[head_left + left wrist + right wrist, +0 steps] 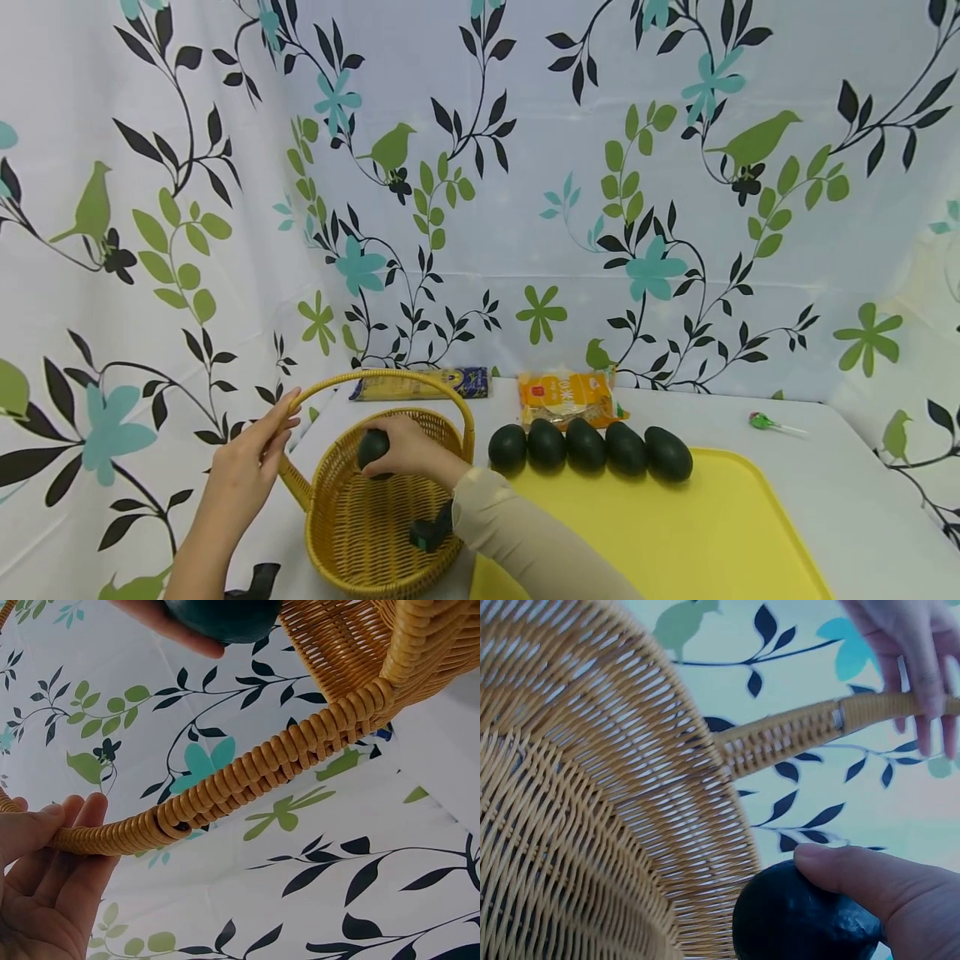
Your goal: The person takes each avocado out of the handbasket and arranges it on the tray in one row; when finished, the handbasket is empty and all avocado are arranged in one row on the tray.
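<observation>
A round yellow-brown wicker basket [367,546] with a tall arched handle [262,769] stands on the white table, left of the yellow tray. My left hand [243,467] holds that handle on its left side, thumb and fingers about it. Over the basket's opening, my right hand [412,450] grips a dark green avocado [372,447], and the right wrist view shows the thumb on top of this avocado [799,919]. Several more avocados [585,446] lie in a row along the tray's back edge. My right forearm hides part of the basket's right side.
The yellow tray [727,525] takes up the table's middle right. Behind the avocados lies an orange snack bag [566,400], and a blue and yellow packet [420,383] is behind the basket. At the far right is a green lollipop [761,421]. A patterned cloth [525,250] hangs behind.
</observation>
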### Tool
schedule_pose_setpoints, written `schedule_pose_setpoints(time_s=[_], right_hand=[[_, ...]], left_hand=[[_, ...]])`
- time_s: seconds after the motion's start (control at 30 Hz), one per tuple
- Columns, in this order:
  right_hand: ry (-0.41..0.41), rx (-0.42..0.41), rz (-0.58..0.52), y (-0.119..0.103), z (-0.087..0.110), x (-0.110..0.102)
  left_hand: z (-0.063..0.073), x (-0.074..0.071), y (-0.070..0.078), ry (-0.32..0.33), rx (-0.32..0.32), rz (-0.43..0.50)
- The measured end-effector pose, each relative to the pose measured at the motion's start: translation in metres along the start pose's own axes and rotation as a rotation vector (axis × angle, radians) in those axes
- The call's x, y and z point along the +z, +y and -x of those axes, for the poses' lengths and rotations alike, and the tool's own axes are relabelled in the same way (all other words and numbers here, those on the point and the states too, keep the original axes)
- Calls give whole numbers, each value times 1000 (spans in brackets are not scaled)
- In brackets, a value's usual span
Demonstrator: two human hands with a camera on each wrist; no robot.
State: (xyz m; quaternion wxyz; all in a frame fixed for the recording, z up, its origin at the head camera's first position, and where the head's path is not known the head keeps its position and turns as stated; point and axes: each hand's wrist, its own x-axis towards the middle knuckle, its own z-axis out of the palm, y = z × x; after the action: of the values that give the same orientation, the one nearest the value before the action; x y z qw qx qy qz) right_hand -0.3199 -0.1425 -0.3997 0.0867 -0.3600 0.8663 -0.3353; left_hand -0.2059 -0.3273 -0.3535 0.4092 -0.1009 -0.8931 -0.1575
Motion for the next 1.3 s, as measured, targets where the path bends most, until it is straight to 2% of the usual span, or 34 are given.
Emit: schedule_pose_setpoints(time_s=[0.4,0.8,1.1,1.3], right_hand=[[-25,-110,-17,3,46,-34],[-70,-203,-82,8,88,-58],[-63,-208,-98,10,110,-77],[-46,-186,-127,12,128,-90]], left_hand=[[0,0,1,5,-4,-5],[0,2,-1,19,0,2],[0,2,-1,14,-31,22],[0,5,-1,29,5,48]])
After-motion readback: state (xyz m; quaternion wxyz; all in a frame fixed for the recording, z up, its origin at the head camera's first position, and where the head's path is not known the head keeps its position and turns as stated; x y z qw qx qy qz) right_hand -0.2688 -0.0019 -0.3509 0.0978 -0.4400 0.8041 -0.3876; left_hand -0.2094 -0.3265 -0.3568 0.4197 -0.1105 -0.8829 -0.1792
